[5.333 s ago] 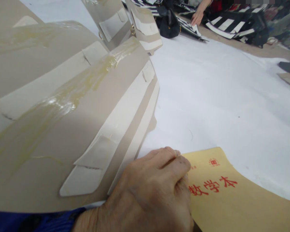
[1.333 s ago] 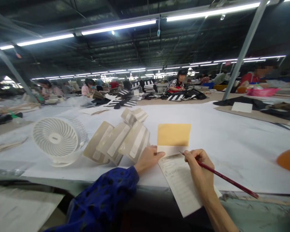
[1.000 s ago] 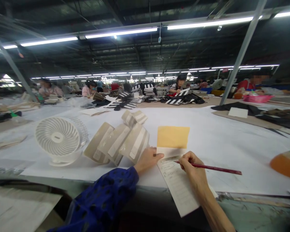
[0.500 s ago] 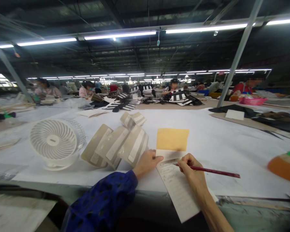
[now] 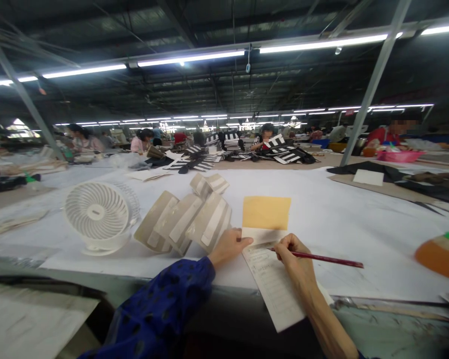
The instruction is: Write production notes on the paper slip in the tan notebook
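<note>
My right hand [image 5: 297, 262] grips a dark red pencil [image 5: 329, 258], its point at the upper part of a written page. That page belongs to a notepad [image 5: 274, 289] whose yellow upper leaf [image 5: 266, 213] is flipped away from me. My left hand [image 5: 229, 247] holds the pad's left edge, thumb pressed on the paper; its other fingers are partly hidden. Close by on the left lie several beige curved pieces [image 5: 209, 224] with pale strips, leaning in overlapping stacks. The lower end of the pad juts past the table's front edge.
A white fan [image 5: 97, 212] stands on the white-covered table [image 5: 321, 209] at left. At right lies a bottle of orange liquid [image 5: 441, 257] with a green top. Striped black-and-white pieces [image 5: 231, 142] are heaped farther back, near a pink basin [image 5: 399, 156]. Several people work beyond.
The view has shifted slightly, so the fan and beige pieces sit a little farther right. Both hands keep their hold; the pencil stays at the page with only slight movement.
</note>
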The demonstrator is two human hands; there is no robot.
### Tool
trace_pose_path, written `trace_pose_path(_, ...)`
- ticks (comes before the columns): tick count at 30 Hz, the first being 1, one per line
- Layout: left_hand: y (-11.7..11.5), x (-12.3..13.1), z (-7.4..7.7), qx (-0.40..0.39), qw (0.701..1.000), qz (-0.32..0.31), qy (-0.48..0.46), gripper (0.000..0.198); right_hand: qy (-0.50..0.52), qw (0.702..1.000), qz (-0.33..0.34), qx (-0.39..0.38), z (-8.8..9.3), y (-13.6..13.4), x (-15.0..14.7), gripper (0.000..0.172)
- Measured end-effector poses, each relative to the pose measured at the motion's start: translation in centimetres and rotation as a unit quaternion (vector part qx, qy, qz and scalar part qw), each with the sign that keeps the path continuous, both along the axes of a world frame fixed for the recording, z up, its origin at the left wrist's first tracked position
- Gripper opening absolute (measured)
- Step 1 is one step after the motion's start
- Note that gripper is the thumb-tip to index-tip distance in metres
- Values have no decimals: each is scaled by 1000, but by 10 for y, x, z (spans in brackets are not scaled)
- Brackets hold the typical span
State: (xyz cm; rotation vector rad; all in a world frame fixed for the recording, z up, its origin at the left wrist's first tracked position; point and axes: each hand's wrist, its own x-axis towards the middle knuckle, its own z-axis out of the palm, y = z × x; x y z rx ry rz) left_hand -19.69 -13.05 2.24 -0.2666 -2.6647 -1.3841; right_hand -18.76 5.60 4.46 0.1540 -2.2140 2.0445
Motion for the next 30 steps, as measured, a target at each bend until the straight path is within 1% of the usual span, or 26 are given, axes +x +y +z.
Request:
trace_pose_path(3,0,1,2,-8,1000,5,-8,39,3,1000,-22,-16,1,-1,1,23)
trace_pose_path(7,1,1,3,-15,1000,18,-16,43,38,993,-91,-65,2,-1,0,30)
trace_pose_path(10,1,2,3,-11,1000,21,-13,43,38,990,-93,-101,4,7,-1,34)
trace_pose_path(12,1,3,3,-5,1000,17,-8,42,34,991,-77,-99,6,18,0,35)
trace_pose_path(14,1,4,3,2,1000,11,-2,41,37,995,-64,-61,10,32,0,36)
trace_pose_path(15,1,5,3,5,1000,8,2,40,45,998,-48,-20,12,39,-1,35)
trace_pose_path(16,0,5,3,8,1000,7,6,40,62,997,-25,36,15,46,-2,34)
trace_pose_path(17,0,5,3,10,1000,6,10,39,92,990,4,103,18,51,-4,32)
trace_pose_path(18,0,5,2,12,1000,6,14,38,133,975,30,178,20,55,-8,30)
trace_pose_path(19,-1,5,2,11,1000,8,18,37,183,948,49,255,22,57,-12,26)
trace_pose_path(20,-1,4,1,10,1000,9,23,37,233,913,55,330,24,58,-17,22)
trace_pose_path(21,-1,3,0,9,1000,9,26,37,275,876,52,393,25,57,-22,21)
trace_pose_path(22,-2,2,-1,7,999,8,30,37,305,843,47,441,26,55,-27,25)
trace_pose_path(23,-2,2,-2,8,999,8,32,37,323,818,53,472,26,53,-31,27)
trace_pose_path(24,-2,1,-3,9,999,8,34,37,335,804,72,487,26,51,-35,28)
trace_pose_path(27,-4,-1,-4,24,999,15,32,38,367,786,159,471,28,50,-37,25)
trace_pose_path(30,-5,-1,-5,51,998,26,28,39,408,758,186,473,30,53,-31,25)
